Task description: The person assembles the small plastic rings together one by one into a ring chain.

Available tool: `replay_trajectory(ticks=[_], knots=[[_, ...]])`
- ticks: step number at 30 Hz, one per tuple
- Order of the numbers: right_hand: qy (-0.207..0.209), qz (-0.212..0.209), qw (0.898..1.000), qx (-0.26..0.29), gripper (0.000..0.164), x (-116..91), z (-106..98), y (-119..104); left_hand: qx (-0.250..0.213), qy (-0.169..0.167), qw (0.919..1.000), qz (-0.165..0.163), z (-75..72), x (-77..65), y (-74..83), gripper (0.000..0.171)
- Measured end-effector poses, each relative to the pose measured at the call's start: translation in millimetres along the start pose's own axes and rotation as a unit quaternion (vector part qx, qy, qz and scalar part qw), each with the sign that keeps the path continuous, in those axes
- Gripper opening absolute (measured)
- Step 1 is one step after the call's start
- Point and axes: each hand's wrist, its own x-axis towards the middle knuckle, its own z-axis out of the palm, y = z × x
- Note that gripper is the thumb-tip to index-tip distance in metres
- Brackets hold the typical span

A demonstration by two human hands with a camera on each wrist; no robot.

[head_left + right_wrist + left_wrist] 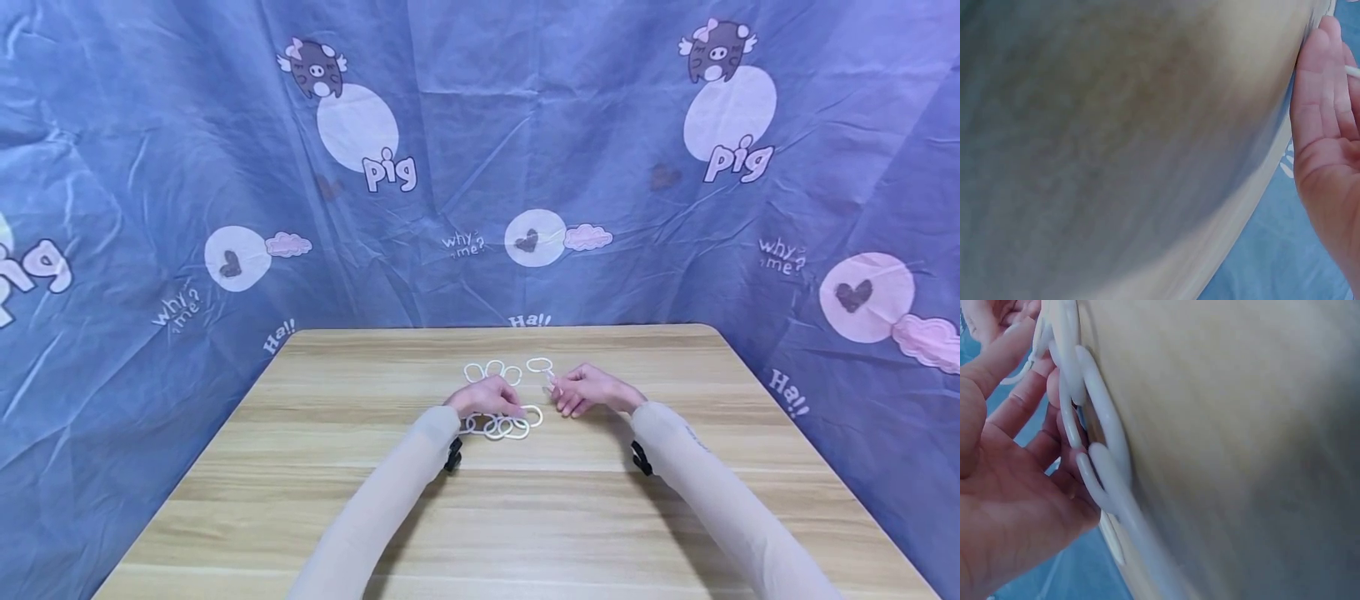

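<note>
A chain of white oval links (pixel 1107 419) lies on the table under my left hand (pixel 487 396). The left thumb and fingertips pinch a link at the chain's right end, and this end link (pixel 541 414) shows past the fingertips. In the left wrist view the other fingers lie behind the chain. To the right, my right hand (pixel 588 390) pinches a white link (pixel 1352 71) between thumb and fingers. Another white link (pixel 539 359) extends beyond those fingertips, toward the back of the table. Part of the chain is hidden by the left hand.
Behind the left hand, several white links (pixel 494 361) lie in a curved row. The wood-grain table (pixel 480 517) reaches back to a blue printed curtain (pixel 465 125), which surrounds it at the back and both sides. Black wrist devices (pixel 453 455) sit below both hands.
</note>
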Motion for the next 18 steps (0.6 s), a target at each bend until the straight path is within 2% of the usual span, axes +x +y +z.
replay_trajectory(ticks=[4, 7, 9, 15, 18], knots=[[-0.006, 0.003, 1.000, 0.012, 0.036, -1.6, 0.0, 1.4, 0.044, 0.010, 0.9989, -0.009, 2.5, 0.0, 7.5, 0.019], [-0.014, 0.009, 0.999, 0.027, 0.045, -3.2, 0.1, 1.1, 0.060, 0.011, 0.9981, -0.009, 3.4, 0.4, 11.5, 0.019], [-0.011, 0.011, 0.999, 0.032, 0.044, -4.4, 0.3, 0.4, 0.061, 0.009, 0.9981, -0.004, 3.4, 1.2, 13.2, 0.017], [0.009, 0.010, 1.000, 0.022, 0.025, -5.0, 0.9, 1.8, 0.044, -0.001, 0.9990, 0.010, 3.8, 1.0, 15.8, 0.012], [0.014, 0.002, 1.000, 0.016, 0.023, -4.9, 0.4, 3.1, 0.022, -0.001, 0.9997, 0.004, 4.5, 2.3, 13.9, 0.010]])
